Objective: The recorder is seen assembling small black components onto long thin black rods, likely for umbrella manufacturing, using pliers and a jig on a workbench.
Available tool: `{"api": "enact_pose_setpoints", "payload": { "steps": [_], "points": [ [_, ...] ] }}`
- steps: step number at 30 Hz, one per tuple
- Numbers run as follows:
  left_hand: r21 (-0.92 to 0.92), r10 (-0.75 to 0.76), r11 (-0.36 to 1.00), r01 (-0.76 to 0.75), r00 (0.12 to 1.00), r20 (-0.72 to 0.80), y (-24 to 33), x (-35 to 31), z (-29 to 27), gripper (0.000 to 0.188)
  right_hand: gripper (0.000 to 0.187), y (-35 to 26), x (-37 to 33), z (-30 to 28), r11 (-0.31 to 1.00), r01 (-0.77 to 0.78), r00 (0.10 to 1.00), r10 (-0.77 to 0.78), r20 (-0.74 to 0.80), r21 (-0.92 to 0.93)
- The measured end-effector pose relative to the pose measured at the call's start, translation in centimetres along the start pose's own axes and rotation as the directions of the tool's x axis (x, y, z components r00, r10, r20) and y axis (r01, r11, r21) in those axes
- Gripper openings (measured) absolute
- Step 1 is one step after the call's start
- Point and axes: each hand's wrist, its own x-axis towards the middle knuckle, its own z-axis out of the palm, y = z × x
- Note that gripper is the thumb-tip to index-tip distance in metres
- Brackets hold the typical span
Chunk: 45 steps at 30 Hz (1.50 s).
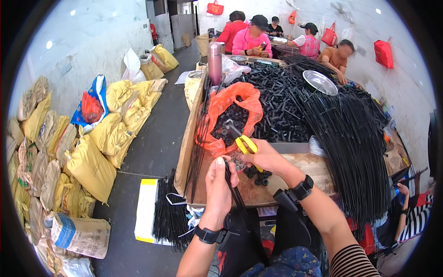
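Near the table's front edge, my left hand [217, 187] is closed round a few thin black rods [236, 197], which slant down toward my lap. My right hand [269, 156] grips yellow-handled pliers [248, 144]. Their metal jaws point up and left, above an orange-red plastic bag [253, 102] lying open with small black parts [229, 119] inside. Between my hands, a small bowl of bits [236, 162] is partly hidden. A few black fittings [261, 178] lie on the wood below my right hand.
Black short tubes [282, 113] are heaped on the table [307, 168], with long black rods [353, 143] to the right. A metal lid [320, 82] rests on them. A pink thermos [214, 63] stands at the left edge. Yellow sacks [90, 164] line the left wall. Several people sit beyond.
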Motion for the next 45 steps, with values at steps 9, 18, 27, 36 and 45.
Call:
{"api": "enact_pose_setpoints", "payload": {
  "steps": [9, 18, 27, 36, 45],
  "points": [
    [0.106, 0.021, 0.994, -0.029, 0.997, 0.078, -0.9, 0.6, 3.7, 0.028, 0.013, -1.7, -5.8, -1.0, 0.9, 0.128, 0.99, -0.092, -0.106, 0.417],
    [0.349, 0.077, 0.931, -0.109, 0.992, 0.105, -3.5, 0.9, 8.3, 0.032, 0.012, -1.1, -9.7, -3.6, 0.953, 0.301, 0.834, -0.273, -0.479, -0.019],
    [0.382, -0.035, 0.923, -0.043, 0.98, 0.197, -6.9, -0.5, 13.7, 0.039, 0.031, 1.6, -13.0, -7.0, 0.825, 0.315, 0.41, -0.565, -0.716, -0.47],
    [0.373, 0.0, 0.925, -0.068, 0.984, 0.179, -6.5, -2.4, 18.0, 0.035, 0.028, 0.7, -14.9, -8.9, 0.859, 0.426, 0.48, -0.482, -0.733, -0.285],
    [0.282, -0.111, 0.959, 0.025, 0.949, 0.294, -6.8, -2.1, 16.1, 0.035, 0.021, 2.3, -16.6, -8.7, 0.896, 0.419, 0.704, -0.221, -0.674, 0.144]
  ]
}}
